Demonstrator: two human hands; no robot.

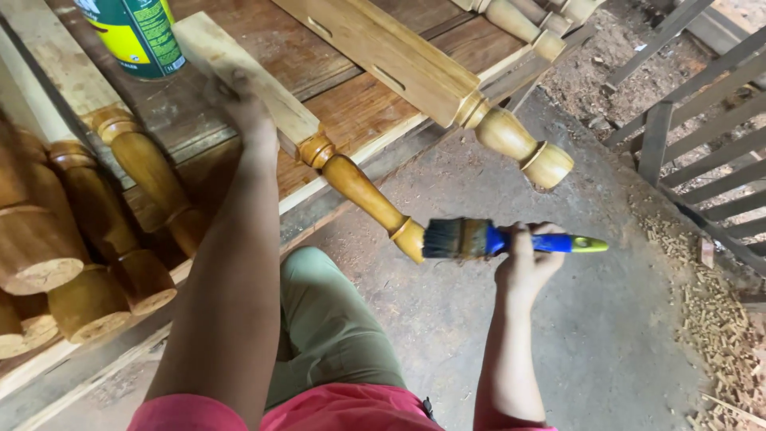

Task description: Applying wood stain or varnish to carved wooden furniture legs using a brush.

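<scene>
Table leg [335,164], turned wood, juts off the edge of the workbench [359,112]; its rounded lower part looks glossy amber, the square upper block paler, so the coating seems partly done, block apparently left. Left hand [243,108]: fingers wrapped over the square block, pinning it, arm stretched straight forward. Right hand [527,263]: fingers closed around the blue handle of a paintbrush [495,239], bristles touching the leg's foot, wrist bent, forearm raised. Green can [136,32] behind; other coated legs [88,239] at left.
</scene>
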